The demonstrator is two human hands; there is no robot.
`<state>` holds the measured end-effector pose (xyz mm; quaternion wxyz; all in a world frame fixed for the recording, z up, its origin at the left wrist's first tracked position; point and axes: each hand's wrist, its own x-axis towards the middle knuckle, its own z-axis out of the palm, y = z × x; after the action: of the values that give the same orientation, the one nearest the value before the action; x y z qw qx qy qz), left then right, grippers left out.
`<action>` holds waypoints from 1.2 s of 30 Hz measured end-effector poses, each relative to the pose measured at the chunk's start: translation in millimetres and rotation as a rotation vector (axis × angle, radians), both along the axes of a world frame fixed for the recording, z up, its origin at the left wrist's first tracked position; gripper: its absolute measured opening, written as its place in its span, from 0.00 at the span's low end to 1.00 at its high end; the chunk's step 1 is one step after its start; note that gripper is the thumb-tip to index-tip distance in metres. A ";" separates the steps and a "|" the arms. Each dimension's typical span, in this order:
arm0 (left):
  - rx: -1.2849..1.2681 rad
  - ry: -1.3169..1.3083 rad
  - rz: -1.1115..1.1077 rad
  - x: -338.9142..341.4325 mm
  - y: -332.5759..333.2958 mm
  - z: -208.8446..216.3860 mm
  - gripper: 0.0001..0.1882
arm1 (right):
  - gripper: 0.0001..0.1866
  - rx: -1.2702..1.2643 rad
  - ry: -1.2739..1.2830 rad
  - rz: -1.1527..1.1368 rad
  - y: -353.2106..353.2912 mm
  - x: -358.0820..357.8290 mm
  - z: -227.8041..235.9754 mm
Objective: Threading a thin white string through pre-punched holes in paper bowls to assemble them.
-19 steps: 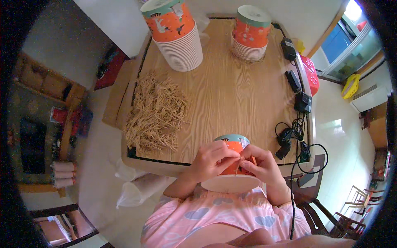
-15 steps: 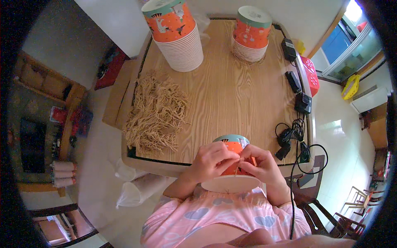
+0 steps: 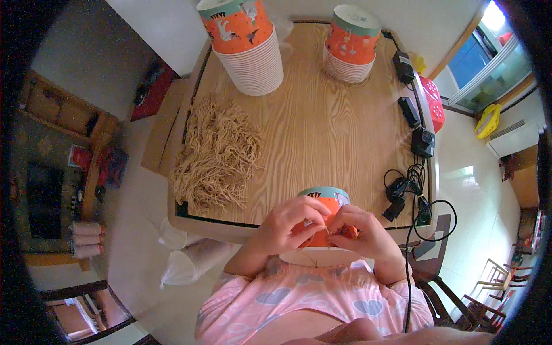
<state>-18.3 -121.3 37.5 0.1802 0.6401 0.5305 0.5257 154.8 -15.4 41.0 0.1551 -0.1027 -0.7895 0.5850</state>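
Observation:
An orange paper bucket [image 3: 330, 206] with a teal band and a white rim lies tilted at the near table edge, its rim toward my body. Over its side, my left hand [image 3: 290, 224] and my right hand [image 3: 368, 229] each pinch a thin tan cord [image 3: 327, 231]. Their fingertips are close together but apart, and the fingers hide part of the cord and the bucket's side. A short wisp of cord shows at the white rim. To the left lies a loose pile of tan twisted cords [image 3: 218, 158].
A tall stack of nested paper buckets [image 3: 250, 69] stands at the back left, a shorter stack [image 3: 352, 49] at the back right. Black power adapters [image 3: 422, 142] and a tangled cable [image 3: 411, 187] line the right edge. A chair [image 3: 431, 259] is beside the table.
My fingertips have drawn slightly apart, the left hand shifting a little left, with the cord still pinched. The bucket stays nearly in place.

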 end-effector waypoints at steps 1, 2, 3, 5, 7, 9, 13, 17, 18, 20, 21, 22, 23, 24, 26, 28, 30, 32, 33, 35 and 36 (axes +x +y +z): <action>-0.034 -0.081 -0.059 -0.3 -1.1 -2.0 0.08 | 0.06 -0.006 -0.014 -0.007 -0.4 -0.3 1.4; -0.067 -0.163 -0.118 -0.7 -2.1 -3.1 0.08 | 0.06 -0.013 -0.028 -0.014 -0.8 -0.5 2.5; -0.068 -0.164 -0.119 -0.9 -2.5 -2.1 0.08 | 0.06 -0.014 -0.028 -0.015 -1.1 -0.3 2.9; -0.162 -0.182 -0.213 -1.6 -3.3 1.4 0.11 | 0.06 -0.056 -0.044 -0.052 -1.7 0.5 3.3; -0.145 -0.128 -0.234 -4.0 -3.8 1.7 0.12 | 0.06 -0.052 -0.033 -0.040 -1.3 0.4 3.4; -0.127 -0.074 -0.254 -4.6 -4.8 -0.6 0.12 | 0.06 -0.048 -0.021 -0.027 -0.7 -0.1 4.4; -0.110 -0.060 -0.192 -4.9 -6.7 -7.4 0.09 | 0.06 -0.070 -0.060 -0.003 0.3 1.0 9.1; -0.103 -0.038 -0.185 -4.4 -6.4 -7.2 0.08 | 0.07 -0.057 -0.091 0.028 1.9 1.0 11.4; -0.105 -0.040 -0.185 -4.3 -6.1 -6.4 0.08 | 0.07 -0.059 -0.092 0.028 1.6 0.4 10.6; -0.053 0.035 -0.202 -4.5 -5.0 -5.0 0.08 | 0.06 -0.005 -0.017 0.029 0.8 -0.9 8.3; -0.055 0.034 -0.203 -4.3 -5.3 -4.9 0.08 | 0.06 -0.007 -0.018 0.029 1.2 -1.3 8.3; -0.043 0.038 -0.170 -4.1 -5.9 -5.0 0.07 | 0.06 0.009 -0.011 0.047 1.7 -1.6 8.4; -0.032 0.041 -0.138 -4.1 -6.2 -5.0 0.07 | 0.06 0.024 -0.003 0.066 2.0 -1.8 8.6; -0.033 0.040 -0.138 -4.2 -6.3 -4.7 0.07 | 0.06 0.023 -0.004 0.066 1.8 -2.0 8.8; -0.011 0.052 -0.123 -4.5 -6.0 -4.2 0.08 | 0.06 0.022 -0.022 0.079 1.4 -2.2 9.7; -0.018 0.052 -0.127 -4.4 -5.8 -5.8 0.08 | 0.05 0.026 -0.023 0.082 1.9 -3.1 10.6; -0.025 0.052 -0.131 -4.2 -5.5 -6.4 0.08 | 0.05 0.031 -0.024 0.086 1.9 -2.8 10.6; -0.052 0.020 -0.108 -4.3 -4.8 -5.8 0.08 | 0.07 -0.060 -0.104 0.050 1.6 -1.4 10.4; -0.052 0.021 -0.108 -4.0 -4.3 -4.9 0.08 | 0.07 -0.060 -0.104 0.051 1.8 -1.6 10.3; -0.056 0.009 -0.117 -3.4 -3.3 -3.0 0.09 | 0.07 0.012 -0.070 0.043 2.9 -2.4 10.1; -0.056 0.009 -0.117 -3.1 -3.3 -3.7 0.09 | 0.07 0.012 -0.071 0.043 2.9 -2.6 10.6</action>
<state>-21.4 -124.6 33.8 0.2261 0.6672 0.5073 0.4964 152.2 -12.5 51.5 0.1151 -0.1054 -0.7998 0.5796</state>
